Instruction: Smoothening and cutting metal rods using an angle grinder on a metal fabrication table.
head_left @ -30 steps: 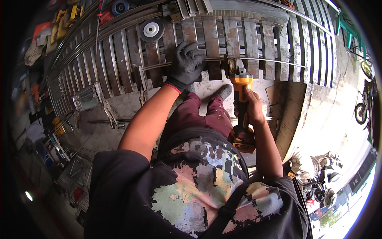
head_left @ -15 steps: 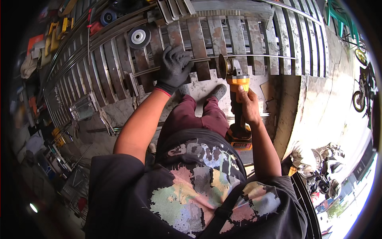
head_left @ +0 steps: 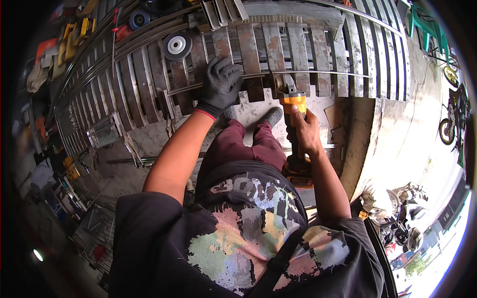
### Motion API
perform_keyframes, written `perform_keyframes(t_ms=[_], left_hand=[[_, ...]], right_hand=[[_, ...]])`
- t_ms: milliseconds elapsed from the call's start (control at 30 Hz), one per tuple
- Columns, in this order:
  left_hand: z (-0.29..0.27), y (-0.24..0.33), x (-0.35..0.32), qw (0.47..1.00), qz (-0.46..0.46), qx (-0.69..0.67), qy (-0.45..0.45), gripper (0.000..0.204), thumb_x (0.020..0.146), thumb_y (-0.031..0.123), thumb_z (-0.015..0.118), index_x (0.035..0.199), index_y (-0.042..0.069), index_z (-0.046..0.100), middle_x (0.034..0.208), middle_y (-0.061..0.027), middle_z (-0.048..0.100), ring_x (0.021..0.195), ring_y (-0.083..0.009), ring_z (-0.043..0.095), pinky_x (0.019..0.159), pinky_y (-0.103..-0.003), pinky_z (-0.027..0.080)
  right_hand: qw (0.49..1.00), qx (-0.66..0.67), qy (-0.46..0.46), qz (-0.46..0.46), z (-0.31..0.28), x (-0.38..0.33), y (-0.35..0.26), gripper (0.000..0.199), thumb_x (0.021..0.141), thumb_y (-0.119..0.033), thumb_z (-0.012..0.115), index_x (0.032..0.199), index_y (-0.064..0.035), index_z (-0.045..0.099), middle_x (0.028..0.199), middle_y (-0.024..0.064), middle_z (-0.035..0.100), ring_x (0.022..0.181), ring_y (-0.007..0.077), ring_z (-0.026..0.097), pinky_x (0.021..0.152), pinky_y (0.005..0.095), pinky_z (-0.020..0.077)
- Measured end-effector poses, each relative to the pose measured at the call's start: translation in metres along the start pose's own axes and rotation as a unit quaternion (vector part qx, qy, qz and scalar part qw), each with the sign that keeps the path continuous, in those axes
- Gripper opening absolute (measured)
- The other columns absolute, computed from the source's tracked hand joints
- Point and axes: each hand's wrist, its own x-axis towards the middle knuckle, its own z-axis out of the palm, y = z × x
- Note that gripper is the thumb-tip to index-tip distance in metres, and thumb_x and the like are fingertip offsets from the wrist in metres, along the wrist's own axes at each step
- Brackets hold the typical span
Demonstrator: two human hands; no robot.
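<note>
A dark grey glove with a red cuff covers my left hand [head_left: 220, 85], its fingers curled round a thin metal rod [head_left: 330, 73] that lies across the slatted metal bench [head_left: 247, 42]. My bare right hand [head_left: 307, 130] grips the body of a yellow and black cordless angle grinder [head_left: 294, 101], thumb on top. The battery end of the tool points back toward my waist. Its thin disc [head_left: 272, 82] stands edge-on at the rod, a short way right of my glove; whether disc and rod touch I cannot tell.
A spare round disc with a white hub [head_left: 177, 45] lies on the slats beyond my left hand. Metal channel pieces [head_left: 223, 12] rest at the far side. Locking pliers [head_left: 131, 149] hang at the near left edge. A green plastic chair [head_left: 428, 27] and a motorbike [head_left: 448, 109] stand right.
The grinder has shifted slightly left and turned, so its disc now shows nearly edge-on at the rod. My left hand stays in place on the rod.
</note>
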Motion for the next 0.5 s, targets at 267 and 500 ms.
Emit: perform_keyframes(t_ms=[267, 500], left_hand=[[-0.006, 0.004, 0.007, 1.0, 0.009, -0.005, -0.014, 0.028, 0.084, 0.011, 0.081, 0.112, 0.011, 0.076, 0.126, -0.004, 0.071, 0.135, -0.0305, 0.057, 0.119, -0.053, 0.038], [-0.004, 0.002, 0.007, 1.0, 0.013, -0.002, -0.007, 0.029, 0.083, 0.011, 0.081, 0.111, 0.012, 0.074, 0.125, -0.0032, 0.07, 0.133, -0.0313, 0.058, 0.118, -0.053, 0.039]], right_hand=[[1.0, -0.006, 0.001, 0.001, 0.0, 0.006, 0.005, 0.055, 0.108, -0.055, 0.062, 0.103, -0.0005, 0.061, 0.075, 0.0055, 0.061, 0.056, 0.0149, 0.061, 0.051, 0.0325, 0.0544], [1.0, 0.002, -0.006, 0.007, 0.002, 0.005, -0.001, 0.055, 0.108, -0.055, 0.061, 0.101, -0.0007, 0.06, 0.073, 0.0058, 0.061, 0.056, 0.0151, 0.061, 0.05, 0.0326, 0.054]])
